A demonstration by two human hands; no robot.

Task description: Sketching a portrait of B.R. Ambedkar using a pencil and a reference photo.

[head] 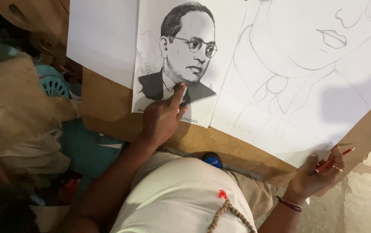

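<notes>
A brown board [108,108] is seen lying across the view, tilted, with three sheets on it. A blank white sheet [101,36] is placed at the left. Next to it, overlapping its right edge, a printed black-and-white portrait [185,56] of a person in glasses, suit and tie is laid. At the right, a large drawing sheet [306,77] is placed, its left edge just beside the print; a pencil outline of a chin, lips, collar and tie knot is drawn on it.

The left hand [161,118] is rested on the lower part of the printed portrait. The index finger [177,96] is extended and pressed on the collar area of the print; the other fingers are curled under. Nothing is gripped by it.

The right hand [317,172] is held at the lower corner of the drawing sheet, the thumb lying on the paper's edge. A red pencil [333,161] is clasped between its fingers, the tip pointing up and to the right, clear of the paper. A ring is worn on one finger and a dark bracelet [290,203] on the wrist.

Below the board, a white shirt [181,194] is seen, with a string of wooden beads [231,215] and a small red tassel on it. A teal plastic stool [71,129] and crumpled brown paper [8,99] are noted at the left, beside the board. A rough pale floor [366,198] is visible at the lower right.
</notes>
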